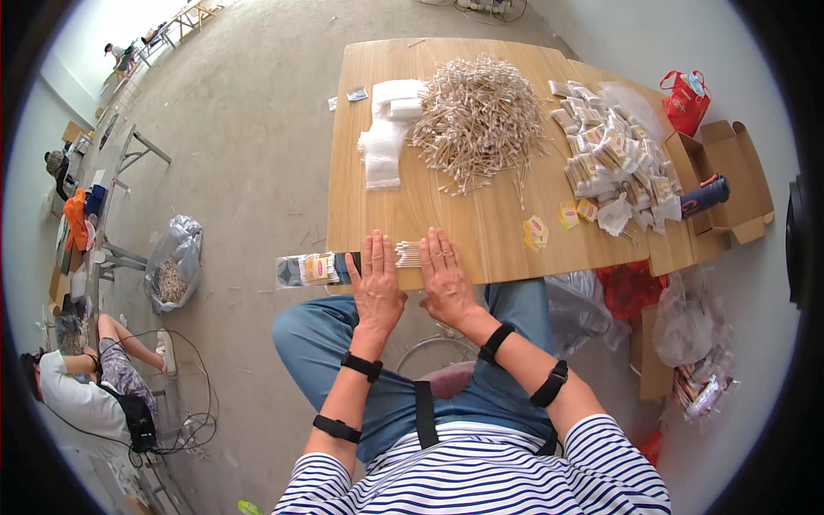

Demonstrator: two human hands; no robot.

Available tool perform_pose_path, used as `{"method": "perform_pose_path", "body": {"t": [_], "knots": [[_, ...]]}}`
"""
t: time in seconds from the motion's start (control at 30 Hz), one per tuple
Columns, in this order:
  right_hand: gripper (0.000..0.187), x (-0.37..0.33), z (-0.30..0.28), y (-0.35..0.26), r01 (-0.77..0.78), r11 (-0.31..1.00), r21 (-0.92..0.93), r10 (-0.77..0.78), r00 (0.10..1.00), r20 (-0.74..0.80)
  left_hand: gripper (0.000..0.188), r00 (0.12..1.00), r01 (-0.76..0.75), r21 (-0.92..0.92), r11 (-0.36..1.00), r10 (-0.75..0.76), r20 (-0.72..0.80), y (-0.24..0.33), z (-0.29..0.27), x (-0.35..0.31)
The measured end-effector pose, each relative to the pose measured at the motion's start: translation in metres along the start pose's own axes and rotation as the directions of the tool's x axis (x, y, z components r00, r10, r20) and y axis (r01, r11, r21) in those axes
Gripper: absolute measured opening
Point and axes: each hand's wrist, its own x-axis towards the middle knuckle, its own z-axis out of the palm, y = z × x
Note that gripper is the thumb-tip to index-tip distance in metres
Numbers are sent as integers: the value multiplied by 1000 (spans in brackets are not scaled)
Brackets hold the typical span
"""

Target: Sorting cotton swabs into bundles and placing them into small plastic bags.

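Observation:
A small row of cotton swabs [408,254] lies near the table's front edge, between my two hands. My left hand [378,279] rests flat at the left end of the swabs, fingers straight and side by side. On the other end, my right hand [446,279] lies the same way, its fingers stretched forward. Both are open, and neither grasps anything. Left of my left hand, a clear packet of swabs with a yellow label [319,269] lies at the table's corner, over a dark flat item that my left hand partly hides.
A large heap of loose swabs [481,116] covers the back middle of the wooden table [369,219]. Clear plastic sleeves [383,154] lie left of it, filled packets [614,146] right. Yellow cards [536,232] lie nearer. An open cardboard box [734,184] stands far right. Another person [86,399] sits at left.

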Motion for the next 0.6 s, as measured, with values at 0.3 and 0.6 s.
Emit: {"method": "perform_pose_path", "body": {"t": [0.3, 0.6], "knots": [[98, 9, 17, -23, -51, 998, 38, 52, 998, -39, 118, 1000, 7, 121, 993, -5, -11, 1, 12, -4], [90, 10, 23, -17, 0, 999, -32, -2, 998, -55, 119, 999, 41, 73, 997, -43, 28, 2, 8, 0]]}}
